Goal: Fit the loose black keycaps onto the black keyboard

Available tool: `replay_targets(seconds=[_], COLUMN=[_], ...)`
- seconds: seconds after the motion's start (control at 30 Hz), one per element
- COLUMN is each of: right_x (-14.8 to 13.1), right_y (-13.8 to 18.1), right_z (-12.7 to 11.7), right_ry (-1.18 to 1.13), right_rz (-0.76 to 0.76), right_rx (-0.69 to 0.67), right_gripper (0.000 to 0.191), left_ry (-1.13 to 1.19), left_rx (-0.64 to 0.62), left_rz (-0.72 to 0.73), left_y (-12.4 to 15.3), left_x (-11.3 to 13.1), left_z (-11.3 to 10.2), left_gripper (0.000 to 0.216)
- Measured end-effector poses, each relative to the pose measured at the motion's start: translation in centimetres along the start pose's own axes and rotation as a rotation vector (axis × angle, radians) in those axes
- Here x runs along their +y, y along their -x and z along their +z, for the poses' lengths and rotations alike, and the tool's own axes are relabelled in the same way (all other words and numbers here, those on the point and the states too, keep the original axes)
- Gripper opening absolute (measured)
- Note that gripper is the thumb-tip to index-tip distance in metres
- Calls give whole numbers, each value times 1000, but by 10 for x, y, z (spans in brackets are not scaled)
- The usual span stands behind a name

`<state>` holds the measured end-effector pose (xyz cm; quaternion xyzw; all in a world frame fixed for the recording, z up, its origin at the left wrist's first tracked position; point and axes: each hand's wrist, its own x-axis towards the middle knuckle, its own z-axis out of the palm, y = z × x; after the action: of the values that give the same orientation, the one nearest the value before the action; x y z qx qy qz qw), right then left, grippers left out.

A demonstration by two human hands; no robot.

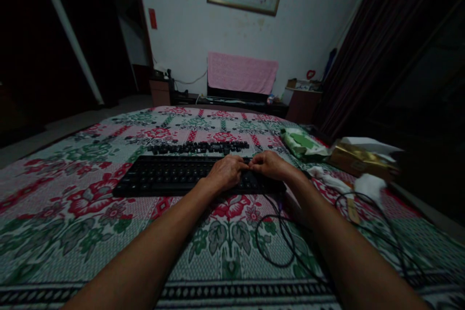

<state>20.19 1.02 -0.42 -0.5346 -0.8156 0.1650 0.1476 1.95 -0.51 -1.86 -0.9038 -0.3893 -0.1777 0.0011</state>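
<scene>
A black keyboard (163, 174) lies across the patterned cloth, and a row of loose black keycaps (198, 147) runs just behind it. Over the right part of the keyboard, my left hand (227, 172) rests with its fingers curled and its fingertips pointing right. My right hand (271, 164) comes in from the other side with thumb and fingers pinched together. The fingertips of both hands almost meet at the keyboard's upper right area. Whatever sits between them is too small and dark to make out.
A black cable (278, 264) loops on the cloth in front of the keyboard. To the right are a green wipes pack (301, 143), a gold tissue box (358, 159), crumpled white tissue (369, 186) and a wooden-handled tool (352, 209). A pink towel (241, 73) hangs at the back.
</scene>
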Motion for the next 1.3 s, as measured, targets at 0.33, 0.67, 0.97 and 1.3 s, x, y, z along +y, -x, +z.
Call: replay_targets(seconds=[0.33,0.67,0.97,1.3], right_x=[-7,7,6,6], right_y=[-43,-81,-84,-89], right_z=[3,17,18,16], right_ry=[260,366,404,386], right_rz=[31,88,61,64], right_rx=[258,213,190,131], right_gripper=[31,37,35,32], left_ry=[-143,-136,-134,-126], left_rx=[16,14,1,-5], left_rz=[-237,-228,-243,-233], left_y=[9,9,10,10], left_x=[-28,-28,-26,-27], left_z=[-7,-7,-7,-7], left_gripper=[31,31,29,29])
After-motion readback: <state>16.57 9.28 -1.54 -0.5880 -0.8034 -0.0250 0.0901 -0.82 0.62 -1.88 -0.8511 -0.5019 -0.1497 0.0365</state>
